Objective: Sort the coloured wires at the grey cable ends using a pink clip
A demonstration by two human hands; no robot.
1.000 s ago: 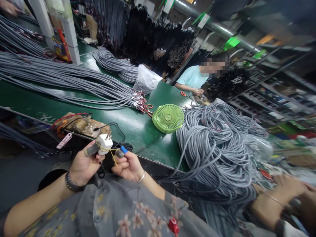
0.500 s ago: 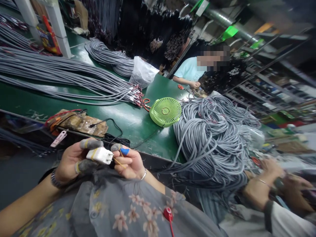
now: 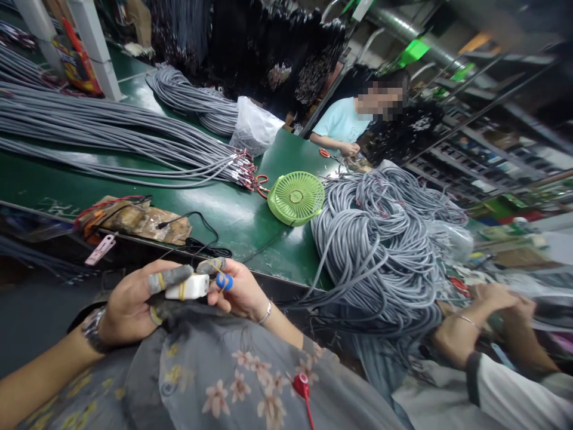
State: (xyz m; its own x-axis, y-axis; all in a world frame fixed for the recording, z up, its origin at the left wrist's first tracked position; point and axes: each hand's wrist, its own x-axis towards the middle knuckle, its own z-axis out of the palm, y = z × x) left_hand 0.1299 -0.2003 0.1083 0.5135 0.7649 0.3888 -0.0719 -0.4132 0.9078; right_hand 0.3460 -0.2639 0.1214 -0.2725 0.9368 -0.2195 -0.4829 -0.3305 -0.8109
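My left hand, with grey cots on its thumb and a finger, grips a white plug-in charger. A yellow rubber band circles the charger's body. Close against the charger's right end is my right hand, its fingers curled around another thin yellow rubber band. That hand has a grey cot on one digit and a blue cot on another. Both hands are just above my grey flowered apron, in front of the table edge. The charger's prongs are mostly hidden by my right fingers.
On the green table stand a green fan and a big heap of grey cables. Long grey cables lie at left. A taped power strip sits near the edge. One co-worker's hands are at right; another person is opposite.
The charger has turned, so its prongs no longer show clearly. My right hand has come closer to its end, and the loose band is now drawn around my right fingers.
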